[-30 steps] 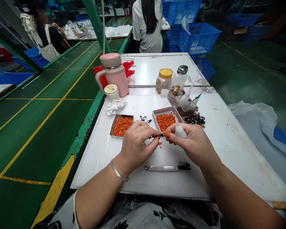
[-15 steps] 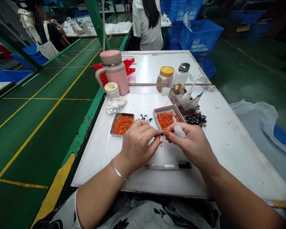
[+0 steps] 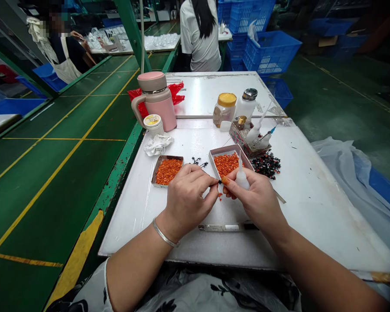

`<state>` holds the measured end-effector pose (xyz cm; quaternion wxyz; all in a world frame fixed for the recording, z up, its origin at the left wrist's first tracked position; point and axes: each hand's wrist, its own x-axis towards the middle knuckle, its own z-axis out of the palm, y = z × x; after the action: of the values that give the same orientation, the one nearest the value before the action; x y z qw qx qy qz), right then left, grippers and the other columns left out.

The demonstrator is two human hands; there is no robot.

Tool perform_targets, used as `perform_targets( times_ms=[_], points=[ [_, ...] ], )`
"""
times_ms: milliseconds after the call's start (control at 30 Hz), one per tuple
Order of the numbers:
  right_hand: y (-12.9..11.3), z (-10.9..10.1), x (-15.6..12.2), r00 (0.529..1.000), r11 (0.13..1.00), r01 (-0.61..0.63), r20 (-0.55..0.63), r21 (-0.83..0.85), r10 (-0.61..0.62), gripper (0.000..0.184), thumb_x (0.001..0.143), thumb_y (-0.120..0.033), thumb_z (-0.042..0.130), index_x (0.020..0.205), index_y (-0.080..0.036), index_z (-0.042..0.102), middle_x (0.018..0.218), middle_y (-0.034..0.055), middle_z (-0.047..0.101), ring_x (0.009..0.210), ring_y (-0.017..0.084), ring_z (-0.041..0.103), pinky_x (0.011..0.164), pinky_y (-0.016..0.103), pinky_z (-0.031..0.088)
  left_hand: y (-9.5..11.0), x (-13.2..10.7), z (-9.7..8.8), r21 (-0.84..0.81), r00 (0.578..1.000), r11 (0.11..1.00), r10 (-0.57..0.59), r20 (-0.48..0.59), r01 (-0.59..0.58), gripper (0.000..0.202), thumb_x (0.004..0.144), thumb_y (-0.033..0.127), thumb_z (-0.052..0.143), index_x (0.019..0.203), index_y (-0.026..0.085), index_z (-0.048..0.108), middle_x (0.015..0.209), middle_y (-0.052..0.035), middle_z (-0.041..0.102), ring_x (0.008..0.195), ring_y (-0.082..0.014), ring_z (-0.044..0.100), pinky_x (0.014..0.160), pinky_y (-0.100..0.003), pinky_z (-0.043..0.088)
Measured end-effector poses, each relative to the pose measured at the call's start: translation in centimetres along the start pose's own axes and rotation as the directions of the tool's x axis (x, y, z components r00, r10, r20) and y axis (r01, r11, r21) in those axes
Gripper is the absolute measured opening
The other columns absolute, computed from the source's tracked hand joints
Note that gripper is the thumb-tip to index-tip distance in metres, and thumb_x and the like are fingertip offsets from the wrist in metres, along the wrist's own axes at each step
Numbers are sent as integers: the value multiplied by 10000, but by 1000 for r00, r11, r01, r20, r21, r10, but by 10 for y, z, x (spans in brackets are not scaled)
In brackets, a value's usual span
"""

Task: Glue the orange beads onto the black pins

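Fig.: L hand (image 3: 188,200) & R hand (image 3: 256,200) together, lower centre, pinching tiny dark piece (image 3: 220,183); R also grips white squeeze bottle (image 3: 242,179). Orange beads (image 3: 226,165) plentiful in both metal trays (image 3: 167,157); few dark sprigs (image 3: 197,162) done, between trays.

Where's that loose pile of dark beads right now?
In the head view, the dark beads lie on the white table, just right of the orange-filled tray, in front of the bottle holder and beyond the person's right hand.

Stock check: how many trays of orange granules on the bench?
2. One tray sits ahead of the left hand; the other tray sits ahead of the right hand. No others visible.
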<state>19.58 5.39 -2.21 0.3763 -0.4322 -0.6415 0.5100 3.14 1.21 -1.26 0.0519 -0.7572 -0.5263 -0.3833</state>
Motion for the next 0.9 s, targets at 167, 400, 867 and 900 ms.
perform_targets(
  times_ms=[167,400,867,900],
  points=[
    [-1,4,0,999,999,34,-26,0,-34,213,874,-338,655,742,-186,588,655,-33,625,626,109,554,656,252,427,-1,0,0,-30,1000,999,-19,-19,19,61,809,134,675,762,155,708,693,-23,706,743,-192,598,720,-338,501],
    [2,-1,1,993,995,70,-102,72,-63,199,862,-396,678,871,-197,678,673,-30,651,594,111,578,577,241,448,-4,2,0,-175,989,974,-147,-27,140,72,764,103,714,774,173,725,713,-9,724,744,-175,619,702,-316,503],
    [0,-2,-6,960,959,233,-120,-164,-254,35,841,-240,700,836,-222,730,727,-38,701,652,108,621,633,222,463,-3,2,0,-262,987,952,-159,11,156,85,749,90,729,778,170,731,722,-12,726,762,-168,630,726,-314,511],
    [1,-2,-6,962,961,223,-124,-165,-244,38,837,-243,702,832,-220,731,723,-36,702,651,110,623,632,222,465,-3,2,0,-242,990,960,-142,2,139,76,754,97,727,781,169,729,720,-13,725,760,-170,627,724,-316,511]
  ],
)
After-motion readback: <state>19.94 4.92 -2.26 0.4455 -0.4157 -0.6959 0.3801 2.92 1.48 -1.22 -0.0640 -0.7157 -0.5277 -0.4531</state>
